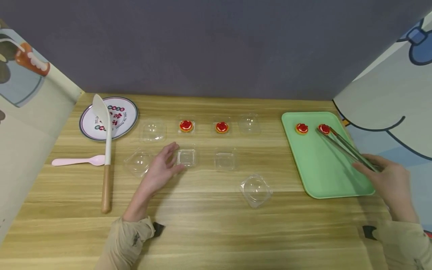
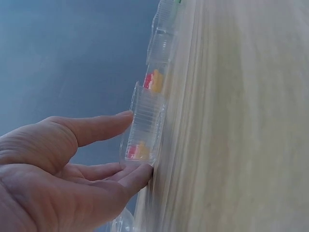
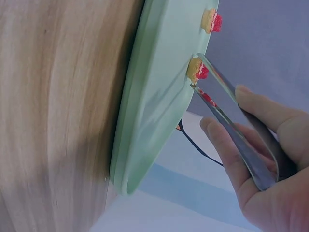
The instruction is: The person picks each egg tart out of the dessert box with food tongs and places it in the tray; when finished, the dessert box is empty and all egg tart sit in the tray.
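My left hand [image 1: 161, 169] is beside a small clear plastic box [image 1: 186, 157], thumb and fingers spread apart at its near left side. The left wrist view shows the fingertips close to the clear plastic; contact is unclear. My right hand [image 1: 393, 182] holds metal tongs [image 3: 241, 145] over the green tray [image 1: 324, 178]. Their spread tips straddle a red-topped tart [image 3: 195, 70], and whether they touch it is hard to tell. A second tart [image 1: 302, 129] sits to its left on the tray. Two more tarts, a left one [image 1: 186, 126] and a right one [image 1: 222, 127], sit in clear boxes.
Another clear box [image 1: 225, 159] and several domed clear lids, one nearest me [image 1: 255, 190], lie mid-table. At left are a patterned plate [image 1: 126, 108], a long white spoon with wooden handle [image 1: 106, 187] and a pink spoon [image 1: 71, 161]. Walls enclose the back and sides.
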Demonstrator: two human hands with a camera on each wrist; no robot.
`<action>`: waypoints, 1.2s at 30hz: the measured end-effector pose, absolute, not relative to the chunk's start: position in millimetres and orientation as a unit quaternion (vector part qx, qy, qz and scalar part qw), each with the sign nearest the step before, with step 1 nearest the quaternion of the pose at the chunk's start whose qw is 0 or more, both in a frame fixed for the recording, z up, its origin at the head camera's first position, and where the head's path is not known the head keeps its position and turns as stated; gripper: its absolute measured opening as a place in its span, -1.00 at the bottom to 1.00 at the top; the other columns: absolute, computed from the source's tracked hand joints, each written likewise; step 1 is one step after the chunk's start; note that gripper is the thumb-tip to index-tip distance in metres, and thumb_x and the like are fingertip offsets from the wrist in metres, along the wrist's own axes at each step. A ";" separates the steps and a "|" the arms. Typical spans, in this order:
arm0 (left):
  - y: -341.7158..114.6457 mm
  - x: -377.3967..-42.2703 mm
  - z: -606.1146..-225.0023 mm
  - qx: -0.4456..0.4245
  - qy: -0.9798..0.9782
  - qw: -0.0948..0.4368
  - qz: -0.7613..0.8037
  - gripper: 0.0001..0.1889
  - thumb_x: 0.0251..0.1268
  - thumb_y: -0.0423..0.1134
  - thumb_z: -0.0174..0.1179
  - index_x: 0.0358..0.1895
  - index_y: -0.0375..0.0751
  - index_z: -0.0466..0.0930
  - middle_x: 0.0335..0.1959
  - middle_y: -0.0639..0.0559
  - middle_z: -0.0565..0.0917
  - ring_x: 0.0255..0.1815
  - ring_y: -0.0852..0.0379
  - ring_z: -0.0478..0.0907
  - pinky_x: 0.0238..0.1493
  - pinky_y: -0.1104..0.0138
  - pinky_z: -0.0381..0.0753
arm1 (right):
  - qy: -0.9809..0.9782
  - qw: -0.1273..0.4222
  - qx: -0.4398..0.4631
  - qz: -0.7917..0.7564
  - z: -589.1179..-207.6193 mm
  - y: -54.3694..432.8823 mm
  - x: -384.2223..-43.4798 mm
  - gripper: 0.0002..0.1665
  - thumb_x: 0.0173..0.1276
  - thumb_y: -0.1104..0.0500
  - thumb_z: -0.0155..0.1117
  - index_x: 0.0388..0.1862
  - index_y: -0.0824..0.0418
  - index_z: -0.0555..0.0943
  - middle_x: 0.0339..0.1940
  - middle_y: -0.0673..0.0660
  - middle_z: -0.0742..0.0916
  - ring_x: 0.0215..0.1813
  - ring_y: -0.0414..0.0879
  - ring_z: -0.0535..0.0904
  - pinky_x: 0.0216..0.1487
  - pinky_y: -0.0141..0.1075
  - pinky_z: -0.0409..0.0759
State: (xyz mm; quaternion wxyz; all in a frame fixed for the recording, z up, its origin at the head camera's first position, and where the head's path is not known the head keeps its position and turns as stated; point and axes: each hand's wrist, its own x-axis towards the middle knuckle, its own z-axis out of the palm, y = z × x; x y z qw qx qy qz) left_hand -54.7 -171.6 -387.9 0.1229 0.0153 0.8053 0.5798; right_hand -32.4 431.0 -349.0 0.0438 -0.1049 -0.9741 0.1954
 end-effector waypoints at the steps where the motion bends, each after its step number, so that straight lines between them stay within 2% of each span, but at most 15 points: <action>1: -171.5 -55.0 -387.7 0.017 0.807 0.122 0.578 -0.12 0.41 -0.51 0.35 0.67 -0.50 0.03 0.66 -0.41 0.18 0.62 -0.40 0.20 0.60 0.00 0.34 | -0.974 0.043 -0.108 0.197 -348.5 431.1 -31.7 -0.34 0.54 0.05 0.44 0.30 0.60 0.57 0.20 0.65 0.63 0.14 0.58 0.57 -0.45 -0.68 0.25; 6: -171.4 -56.3 -385.3 0.023 0.817 0.123 0.563 -0.10 0.40 -0.49 0.36 0.66 -0.51 0.01 0.65 -0.43 0.19 0.59 -0.43 0.24 0.58 -0.03 0.36 | -0.971 0.040 -0.132 0.197 -343.4 429.9 -26.6 -0.29 0.54 0.00 0.43 0.35 0.57 0.55 0.24 0.64 0.62 0.20 0.60 0.54 -0.40 -0.61 0.21; 9: -171.0 -58.1 -383.2 0.020 0.821 0.132 0.554 -0.06 0.39 -0.47 0.38 0.68 -0.50 -0.04 0.67 -0.44 0.13 0.60 -0.43 0.23 0.59 -0.04 0.35 | -0.970 0.055 -0.134 0.195 -338.9 427.1 -23.2 -0.29 0.54 0.02 0.42 0.37 0.56 0.54 0.24 0.63 0.63 0.18 0.58 0.56 -0.42 -0.66 0.18; 11: -170.5 -60.1 -381.0 0.018 0.824 0.139 0.549 -0.03 0.39 -0.45 0.39 0.69 -0.50 -0.07 0.68 -0.44 0.10 0.62 -0.42 0.20 0.60 -0.06 0.33 | -0.969 0.071 -0.131 0.195 -335.9 424.4 -21.4 -0.30 0.53 0.03 0.43 0.37 0.54 0.55 0.23 0.61 0.65 0.00 0.15 0.73 -0.42 -0.70 0.17; 12: -170.1 -61.3 -379.7 0.019 0.828 0.138 0.543 -0.02 0.39 -0.43 0.40 0.69 -0.50 -0.08 0.68 -0.45 0.10 0.62 -0.42 0.19 0.61 -0.08 0.32 | -0.969 0.081 -0.128 0.197 -334.1 422.6 -20.9 -0.31 0.52 0.04 0.44 0.37 0.53 0.56 0.21 0.61 0.66 -0.10 -0.11 0.72 -0.42 -0.72 0.17; 14: -169.0 -63.9 -376.3 0.019 0.842 0.129 0.524 -0.03 0.39 -0.39 0.41 0.68 -0.51 -0.06 0.67 -0.47 0.12 0.63 -0.42 0.17 0.64 -0.13 0.26 | -0.967 0.102 -0.119 0.203 -329.9 418.1 -20.0 -0.34 0.50 0.07 0.47 0.35 0.51 0.58 0.18 0.60 0.67 -0.22 -0.59 0.50 -0.41 -0.75 0.19; 16: -166.8 -66.5 -372.4 0.021 0.856 0.113 0.504 -0.05 0.39 -0.37 0.42 0.67 -0.52 -0.01 0.65 -0.48 0.16 0.63 -0.43 0.17 0.66 -0.18 0.21 | -0.966 0.122 -0.107 0.201 -325.1 412.5 -19.8 -0.38 0.46 0.09 0.51 0.31 0.49 0.63 0.13 0.58 0.70 -0.25 -0.84 0.18 -0.40 -0.79 0.20; 21: -154.9 -74.9 -360.6 0.021 0.872 0.076 0.483 -0.10 0.39 -0.31 0.44 0.66 -0.46 0.12 0.65 -0.44 0.21 0.61 -0.43 0.20 0.65 -0.19 0.24 | -0.970 0.108 -0.077 0.206 -310.8 395.2 -21.8 -0.37 0.41 0.04 0.58 0.27 0.43 0.68 0.11 0.53 0.74 -0.25 -0.87 0.23 -0.39 -0.81 0.27; 28: -135.8 -89.7 -353.5 0.035 0.875 0.034 0.481 -0.14 0.34 -0.38 0.46 0.62 -0.47 0.21 0.63 -0.42 0.24 0.65 -0.36 0.16 0.71 -0.12 0.14 | -0.970 0.078 -0.035 0.229 -301.1 368.9 -28.7 -0.36 0.37 -0.04 0.61 0.25 0.35 0.73 0.10 0.48 0.77 -0.19 -0.87 0.27 -0.40 -0.73 0.37; 34: -117.8 -100.1 -351.0 0.051 0.857 0.024 0.512 -0.20 0.39 -0.41 0.41 0.61 -0.49 0.23 0.59 -0.41 0.34 0.56 -0.40 0.32 0.60 -0.07 0.40 | -0.966 0.059 0.011 0.250 -295.2 343.8 -37.8 -0.42 0.37 -0.04 0.61 0.25 0.26 0.76 0.07 0.37 0.81 -0.21 -0.75 0.42 -0.42 -0.64 0.43; 36: -111.1 -103.7 -352.2 0.052 0.845 0.030 0.532 -0.22 0.41 -0.44 0.39 0.60 -0.52 0.21 0.59 -0.41 0.33 0.57 -0.39 0.31 0.60 -0.01 0.41 | -0.965 0.050 0.034 0.256 -294.7 333.9 -42.3 -0.44 0.39 -0.02 0.60 0.24 0.26 0.76 0.03 0.35 0.82 -0.26 -0.66 0.47 -0.46 -0.60 0.43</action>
